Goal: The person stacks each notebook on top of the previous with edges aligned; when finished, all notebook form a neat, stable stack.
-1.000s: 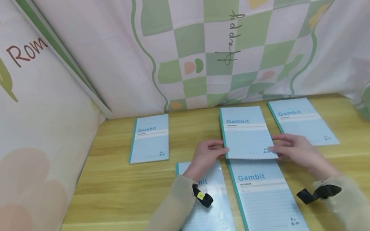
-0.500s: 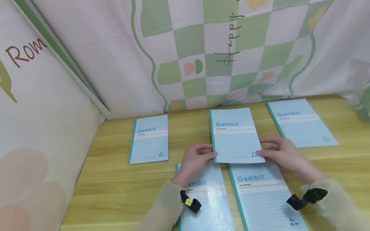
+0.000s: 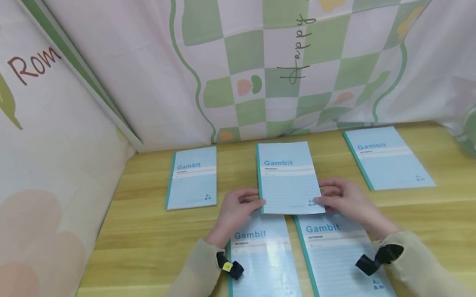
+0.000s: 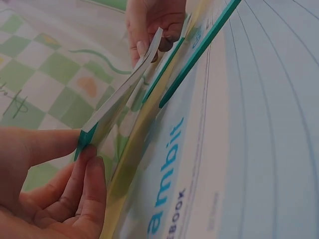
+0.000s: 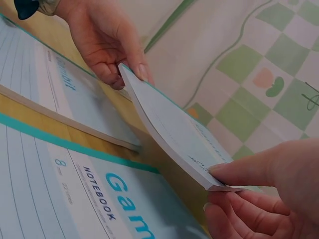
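Observation:
Between both hands a light blue Gambit notebook (image 3: 289, 182) with a teal spine is held raised over the table. My left hand (image 3: 237, 212) pinches its spine edge near the lower corner, thumb on top and fingers beneath, as the left wrist view shows. On the opposite edge, my right hand (image 3: 347, 200) pinches the lower right corner; in the right wrist view the thumb (image 5: 249, 167) presses the cover. Below the lifted notebook lie two like notebooks, a left one (image 3: 263, 273) and a right one (image 3: 343, 264), their top edges partly covered.
One more notebook (image 3: 190, 179) lies at the back left of the wooden table (image 3: 140, 257), and another (image 3: 389, 158) at the back right. A patterned curtain (image 3: 289, 54) hangs along the table's back edge. A printed cloth wall (image 3: 50, 199) borders the left side.
Both hands have carried the raised notebook leftward, from behind the front right notebook to above the gap between the two front ones. The notebooks lying on the table have stayed put.

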`<act>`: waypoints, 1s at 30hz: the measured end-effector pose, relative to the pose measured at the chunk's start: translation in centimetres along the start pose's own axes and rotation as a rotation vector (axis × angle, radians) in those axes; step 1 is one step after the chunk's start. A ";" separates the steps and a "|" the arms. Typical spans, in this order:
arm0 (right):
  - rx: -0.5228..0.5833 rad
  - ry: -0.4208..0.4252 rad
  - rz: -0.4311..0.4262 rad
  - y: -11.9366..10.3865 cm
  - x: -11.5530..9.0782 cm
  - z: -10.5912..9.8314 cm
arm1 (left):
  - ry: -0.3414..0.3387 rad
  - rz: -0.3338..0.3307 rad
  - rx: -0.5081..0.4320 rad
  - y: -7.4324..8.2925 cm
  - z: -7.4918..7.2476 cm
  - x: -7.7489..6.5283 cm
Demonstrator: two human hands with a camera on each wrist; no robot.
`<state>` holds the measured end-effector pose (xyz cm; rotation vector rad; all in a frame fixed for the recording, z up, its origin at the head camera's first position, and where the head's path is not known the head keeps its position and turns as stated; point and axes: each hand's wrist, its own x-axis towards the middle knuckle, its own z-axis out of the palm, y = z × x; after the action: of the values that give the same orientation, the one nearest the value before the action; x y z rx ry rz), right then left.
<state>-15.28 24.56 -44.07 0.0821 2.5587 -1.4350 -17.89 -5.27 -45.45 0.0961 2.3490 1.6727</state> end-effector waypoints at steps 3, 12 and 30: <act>0.011 -0.005 -0.002 -0.3 0.2 0.6 | 0.004 -0.013 -0.002 -0.2 -0.7 -0.3; 0.060 -0.023 0.013 -1.8 0.3 2.3 | 0.054 -0.009 0.021 -1.3 -2.5 -0.9; 0.208 -0.061 -0.056 -3.2 0.7 6.7 | 0.122 0.056 0.046 -2.5 -6.6 -2.0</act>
<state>-15.45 17.12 -44.94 -0.0024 2.3742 -1.6929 -17.36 -12.55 -45.45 0.0707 2.4966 1.6958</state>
